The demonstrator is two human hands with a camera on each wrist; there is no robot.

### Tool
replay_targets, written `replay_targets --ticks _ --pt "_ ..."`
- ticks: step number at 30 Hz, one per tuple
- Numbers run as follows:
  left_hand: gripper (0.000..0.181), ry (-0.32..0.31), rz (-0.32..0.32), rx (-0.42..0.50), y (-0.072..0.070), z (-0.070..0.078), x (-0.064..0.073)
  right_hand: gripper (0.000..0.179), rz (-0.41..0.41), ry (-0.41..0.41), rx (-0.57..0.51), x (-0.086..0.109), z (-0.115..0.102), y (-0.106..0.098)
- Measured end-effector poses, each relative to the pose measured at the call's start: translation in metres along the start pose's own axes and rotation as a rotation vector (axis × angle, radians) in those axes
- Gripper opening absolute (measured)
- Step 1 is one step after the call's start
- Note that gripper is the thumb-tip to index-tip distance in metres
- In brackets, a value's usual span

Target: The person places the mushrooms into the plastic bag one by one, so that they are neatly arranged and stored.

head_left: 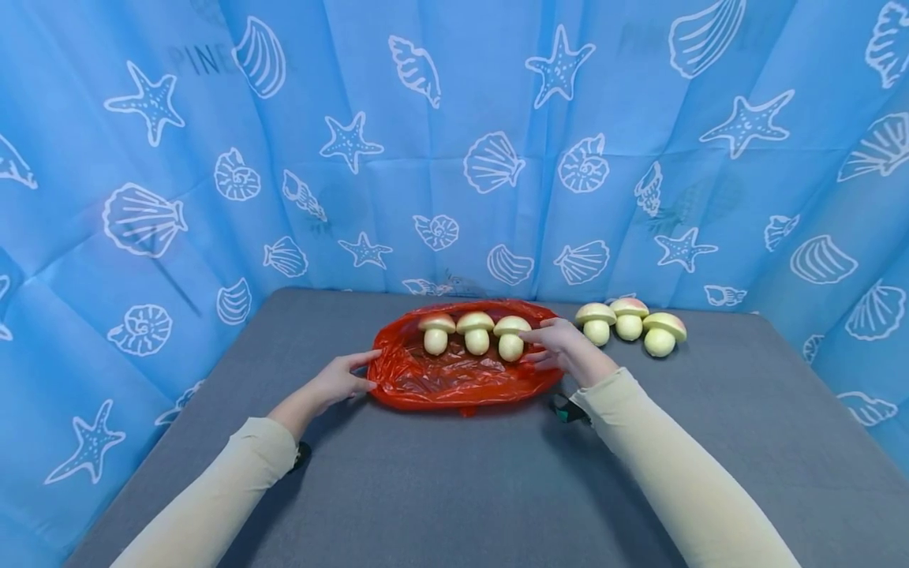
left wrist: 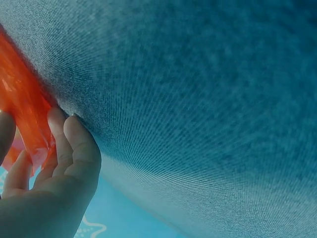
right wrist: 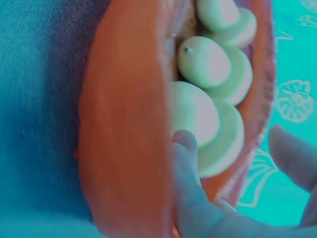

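A red plastic bag [head_left: 461, 390] lies on the grey table, its mouth spread wide. Three pale yellow-green toy mushrooms [head_left: 476, 333] sit in a row along its far side, caps toward the back. At the bag's left end, my left hand [head_left: 339, 380] holds the rim, fingers curved about the red plastic [left wrist: 25, 99]. My right hand [head_left: 568, 347] reaches over the right end, beside the rightmost mushroom [head_left: 511, 339]. In the right wrist view a fingertip overlaps that mushroom [right wrist: 195, 116], while the thumb stands well apart from it.
Right of the bag, three more toy mushrooms [head_left: 628, 319] stand grouped near the back edge of the grey table [head_left: 426, 489]. Behind and at both sides hangs a blue curtain [head_left: 440, 197] with white shells and starfish.
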State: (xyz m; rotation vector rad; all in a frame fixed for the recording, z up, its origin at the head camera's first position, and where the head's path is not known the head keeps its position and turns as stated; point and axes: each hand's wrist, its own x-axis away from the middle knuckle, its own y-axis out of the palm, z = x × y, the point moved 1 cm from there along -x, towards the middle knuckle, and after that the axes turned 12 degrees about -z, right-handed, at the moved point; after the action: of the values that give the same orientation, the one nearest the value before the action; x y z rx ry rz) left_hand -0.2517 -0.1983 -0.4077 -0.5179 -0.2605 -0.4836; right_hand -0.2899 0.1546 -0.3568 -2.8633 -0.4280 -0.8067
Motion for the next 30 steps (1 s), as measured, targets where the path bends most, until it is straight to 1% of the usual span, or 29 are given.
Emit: replay_targets --ticks 2,8,16,22,26,30 --pt "0.062 -0.003 -0.002 0.002 0.0 0.0 0.0 0.075 -0.013 -0.017 -0.002 0.007 -0.002 -0.004" --pt "0.062 -0.013 -0.003 0.005 0.0 0.003 0.0 0.07 -0.062 -0.081 0.049 0.03 -0.007 -0.018" --pt "0.062 -0.013 0.003 0.007 0.001 0.004 0.001 0.071 -0.056 -0.15 0.102 0.056 -0.007 -0.039" --pt "0.061 -0.005 0.01 -0.001 0.001 0.002 0.002 0.073 -0.048 -0.133 0.149 0.067 -0.002 -0.051" --pt "0.061 0.0 0.015 -0.001 0.001 0.002 0.002 0.074 -0.079 -0.115 0.195 0.072 0.002 -0.061" --pt "0.061 0.004 0.009 0.001 0.001 0.002 0.002 0.075 -0.116 -0.096 0.216 0.076 0.009 -0.07"
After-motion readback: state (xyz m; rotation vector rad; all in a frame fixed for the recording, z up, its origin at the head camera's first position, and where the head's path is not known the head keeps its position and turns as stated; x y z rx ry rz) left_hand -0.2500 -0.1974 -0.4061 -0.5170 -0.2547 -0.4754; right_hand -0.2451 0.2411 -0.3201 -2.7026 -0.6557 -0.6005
